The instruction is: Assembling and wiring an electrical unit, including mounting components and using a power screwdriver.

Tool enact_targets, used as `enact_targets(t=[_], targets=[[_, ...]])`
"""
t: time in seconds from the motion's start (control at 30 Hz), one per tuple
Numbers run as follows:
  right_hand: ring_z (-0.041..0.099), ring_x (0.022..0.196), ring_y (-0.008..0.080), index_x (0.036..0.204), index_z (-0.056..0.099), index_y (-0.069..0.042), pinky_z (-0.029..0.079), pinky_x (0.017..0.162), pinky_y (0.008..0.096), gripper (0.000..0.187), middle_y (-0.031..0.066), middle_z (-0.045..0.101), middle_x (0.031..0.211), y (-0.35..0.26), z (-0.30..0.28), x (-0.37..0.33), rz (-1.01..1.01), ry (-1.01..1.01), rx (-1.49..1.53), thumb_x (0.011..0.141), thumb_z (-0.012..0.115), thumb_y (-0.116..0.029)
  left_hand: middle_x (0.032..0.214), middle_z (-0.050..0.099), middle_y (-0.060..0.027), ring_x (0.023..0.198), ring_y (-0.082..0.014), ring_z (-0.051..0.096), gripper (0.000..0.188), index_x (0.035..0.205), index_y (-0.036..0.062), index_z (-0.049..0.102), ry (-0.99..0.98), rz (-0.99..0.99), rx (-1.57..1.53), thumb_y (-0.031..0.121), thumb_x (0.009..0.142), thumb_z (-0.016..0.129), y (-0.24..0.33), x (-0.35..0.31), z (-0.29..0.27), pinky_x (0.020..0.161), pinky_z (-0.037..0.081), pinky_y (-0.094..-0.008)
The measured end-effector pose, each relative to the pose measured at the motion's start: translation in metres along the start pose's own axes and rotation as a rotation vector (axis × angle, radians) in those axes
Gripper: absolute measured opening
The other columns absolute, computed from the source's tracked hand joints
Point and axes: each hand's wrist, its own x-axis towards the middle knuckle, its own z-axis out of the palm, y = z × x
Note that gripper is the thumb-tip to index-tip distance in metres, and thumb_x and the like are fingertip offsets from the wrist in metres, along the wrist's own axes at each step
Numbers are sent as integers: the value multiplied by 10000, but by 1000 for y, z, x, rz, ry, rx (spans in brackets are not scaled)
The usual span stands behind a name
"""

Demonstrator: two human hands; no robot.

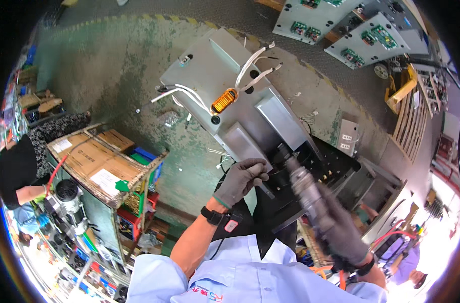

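My right hand (343, 233), in a grey glove, is wrapped round a grey pneumatic screwdriver (307, 188). The tool's narrow bit points up and left, near the lower end of a grey sheet-metal panel (202, 60). My left hand (241, 183), also gloved, is closed with its fingertips pinched together by the panel's lower edge. Whatever those fingers hold is too small or hidden to tell. On the panel sit a copper-wound coil (223, 101) with white wires (247, 65) and two raised metal covers (285, 121). Brass-coloured fasteners (325, 175) stand on a black surface (336, 156) to the right.
Left of me stands a cart with a cardboard box (83, 156) on top, beside a person in black (25, 171). More panels with green circuit boards (376, 38) lie at the far right, near a yellow pallet jack (404, 91) and a wooden pallet (411, 126).
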Motion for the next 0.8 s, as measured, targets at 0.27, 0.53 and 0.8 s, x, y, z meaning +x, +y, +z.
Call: enact_targets(t=[0.27, 0.53, 0.8], targets=[[489, 581, 77, 1509, 189, -73, 423, 544, 241, 702, 39, 534, 852, 86, 98, -45, 105, -118, 273, 905, 508, -235, 764, 527, 31, 563, -41, 511, 236, 1058, 42, 575, -135, -235, 23, 258, 998, 504, -21, -39, -33, 436, 371, -155], [446, 512, 54, 1505, 218, -140, 394, 444, 235, 637, 9, 486, 758, 169, 210, -80, -15, 76, 643, 923, 467, -215, 786, 524, 13, 613, -64, 516, 234, 1031, 62, 585, -334, -508, -132, 286, 974, 550, -40, -75, -84, 463, 397, -177], [479, 527, 65, 1510, 206, -141, 434, 469, 243, 644, 19, 518, 816, 185, 269, -57, -195, 240, 909, 951, 477, -311, 762, 545, 3, 615, -76, 535, 235, 1044, 47, 590, -218, -653, 449, 268, 976, 550, -1, -61, -96, 507, 432, -197]])
